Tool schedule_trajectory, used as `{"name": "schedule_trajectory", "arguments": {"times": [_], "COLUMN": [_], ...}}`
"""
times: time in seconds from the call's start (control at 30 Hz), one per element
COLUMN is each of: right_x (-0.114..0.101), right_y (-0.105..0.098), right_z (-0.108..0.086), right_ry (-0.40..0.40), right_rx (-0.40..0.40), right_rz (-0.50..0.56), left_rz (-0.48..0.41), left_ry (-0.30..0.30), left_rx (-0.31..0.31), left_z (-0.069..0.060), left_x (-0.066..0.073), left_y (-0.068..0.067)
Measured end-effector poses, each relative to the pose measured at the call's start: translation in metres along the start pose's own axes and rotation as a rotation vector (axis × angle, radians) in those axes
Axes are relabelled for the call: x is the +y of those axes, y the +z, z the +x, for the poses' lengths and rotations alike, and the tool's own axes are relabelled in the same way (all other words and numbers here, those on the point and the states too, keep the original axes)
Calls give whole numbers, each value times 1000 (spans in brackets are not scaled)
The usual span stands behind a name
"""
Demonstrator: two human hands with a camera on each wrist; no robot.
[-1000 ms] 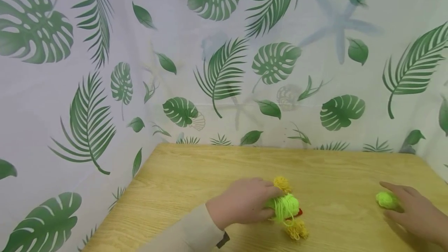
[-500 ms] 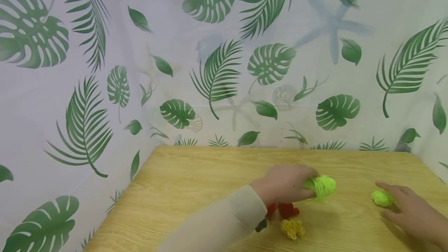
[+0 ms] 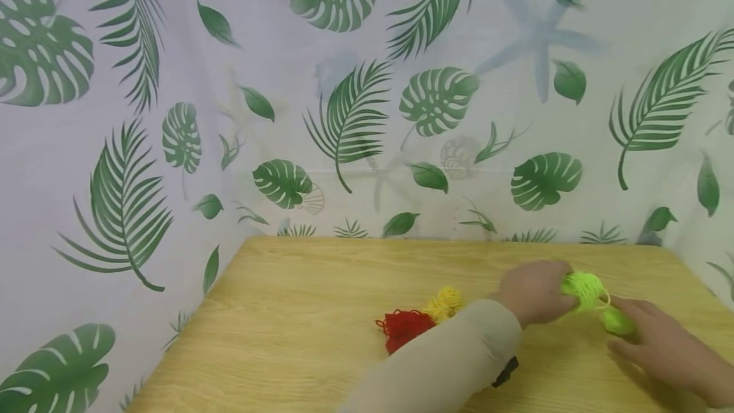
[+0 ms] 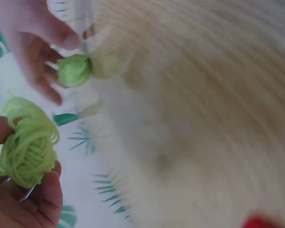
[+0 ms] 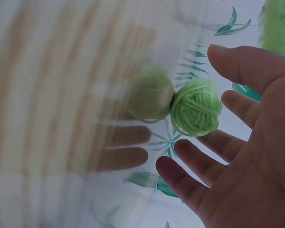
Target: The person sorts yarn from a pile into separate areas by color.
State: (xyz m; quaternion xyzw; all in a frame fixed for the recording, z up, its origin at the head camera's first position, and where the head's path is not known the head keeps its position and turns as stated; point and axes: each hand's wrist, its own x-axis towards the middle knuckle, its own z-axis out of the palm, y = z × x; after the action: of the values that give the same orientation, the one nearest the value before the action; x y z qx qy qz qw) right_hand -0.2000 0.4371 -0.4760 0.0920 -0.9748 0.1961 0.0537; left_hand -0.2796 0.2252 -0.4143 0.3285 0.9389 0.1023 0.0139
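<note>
Your left hand (image 3: 536,292) reaches across toward the right side of the table (image 3: 298,298), its thumb and fingers curled around a bundle of bright green yarn (image 3: 586,292); the left wrist view shows the thumb on one side, the fingertips on the other, and the bundle held up clear of the tabletop. A loose strand (image 3: 608,301) loops off the bundle on the side facing your right hand (image 3: 659,343). That right hand is low over the table with its fingers spread and relaxed, the thumb standing well away from them, around a smaller green yarn ball (image 3: 618,322). The ball rests on the glossy tabletop, its reflection meeting it in both wrist views; you have it between thumb and fingers without a grip, and whether a fingertip touches it you cannot tell. The two green pieces are near each other but apart. Behind your left forearm lie a red yarn bundle (image 3: 404,329) and, just beside it and slightly farther back, a yellow yarn bundle (image 3: 444,304); your pale sleeve (image 3: 441,362) covers part of the red one. A dark band (image 3: 506,373) shows under your left cuff, and a white cloth (image 3: 378,209) printed with green leaves stands behind the table.
</note>
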Motion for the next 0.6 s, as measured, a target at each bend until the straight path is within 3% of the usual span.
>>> {"name": "schedule_trajectory", "arguments": {"times": [0.13, 0.37, 0.6], "right_x": [-1, -3, 1], "right_y": [0, -1, -5], "right_z": [1, -2, -3], "right_ry": [1, -10, 17], "right_rx": [4, 23, -20], "right_rz": [-9, -15, 9], "left_rz": [-33, -159, -136], "left_ry": [-99, -267, -331], "left_rx": [46, 82, -14], "left_z": [7, 10, 14], "left_x": [9, 19, 32], "left_y": [17, 36, 49]}}
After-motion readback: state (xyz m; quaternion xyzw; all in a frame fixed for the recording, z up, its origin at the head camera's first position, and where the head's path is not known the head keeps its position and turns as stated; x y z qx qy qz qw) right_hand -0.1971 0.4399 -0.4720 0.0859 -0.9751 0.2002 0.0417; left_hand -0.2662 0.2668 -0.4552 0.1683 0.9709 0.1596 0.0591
